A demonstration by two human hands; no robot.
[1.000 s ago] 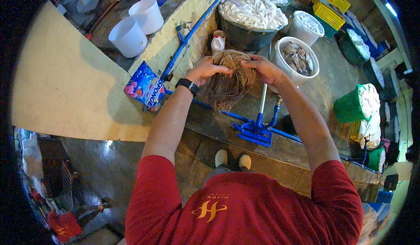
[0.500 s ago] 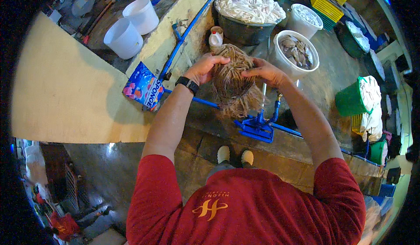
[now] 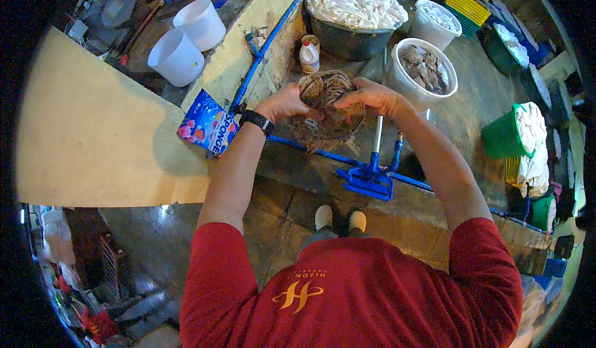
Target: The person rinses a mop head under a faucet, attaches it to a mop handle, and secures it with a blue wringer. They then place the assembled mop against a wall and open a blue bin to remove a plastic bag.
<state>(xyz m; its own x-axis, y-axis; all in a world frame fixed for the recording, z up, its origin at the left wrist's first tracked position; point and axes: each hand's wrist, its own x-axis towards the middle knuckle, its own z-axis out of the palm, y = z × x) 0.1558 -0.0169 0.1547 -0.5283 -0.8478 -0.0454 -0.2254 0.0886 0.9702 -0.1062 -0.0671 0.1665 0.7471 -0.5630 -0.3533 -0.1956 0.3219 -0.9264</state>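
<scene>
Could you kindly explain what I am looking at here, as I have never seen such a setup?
Of course. There is no machine: these are a person's own bare hands, seen from a wide fisheye camera worn on the head and looking down, so straight edges bend near the rim. The left hand and right hand hold a brown, stringy bundle between them. Beyond it, on the floor, stand a white bottle, a dark tub heaped with white cloth and a white bucket of greyish-brown cloth. A blue-headed tool is nearer the person's feet.
</scene>
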